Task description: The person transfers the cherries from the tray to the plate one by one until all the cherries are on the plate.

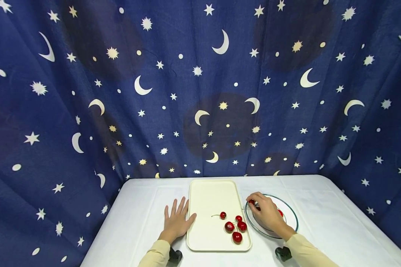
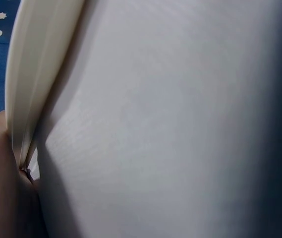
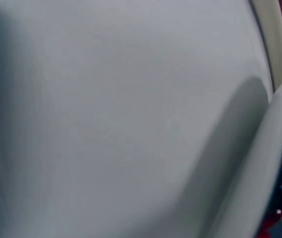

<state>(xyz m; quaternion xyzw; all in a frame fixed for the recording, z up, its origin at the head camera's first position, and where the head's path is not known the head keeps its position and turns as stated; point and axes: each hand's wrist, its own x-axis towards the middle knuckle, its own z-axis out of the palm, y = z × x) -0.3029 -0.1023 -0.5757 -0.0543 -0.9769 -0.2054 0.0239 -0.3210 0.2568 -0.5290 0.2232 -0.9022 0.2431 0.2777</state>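
My left hand [image 1: 176,222] lies spread out at the left edge of a cream rectangular tray [image 1: 207,196], its thumb over the rim. Several red cherries [image 1: 237,237] sit on the tray's right half, and one with a long stem [image 1: 215,215] lies a little apart from the others. Over a white round plate [image 1: 291,218] with a blue-green rim, my right hand [image 1: 269,212] reaches in from the right and pinches a dark red cherry [image 1: 252,202] in its fingertips. More cherries [image 1: 280,213] on the plate are partly hidden under that hand.
A white cloth [image 1: 137,207] covers the table beneath tray and plate. Behind and at both sides hangs a dark blue curtain [image 1: 173,122] with moons and stars. The plate stands close beside the tray's right edge.
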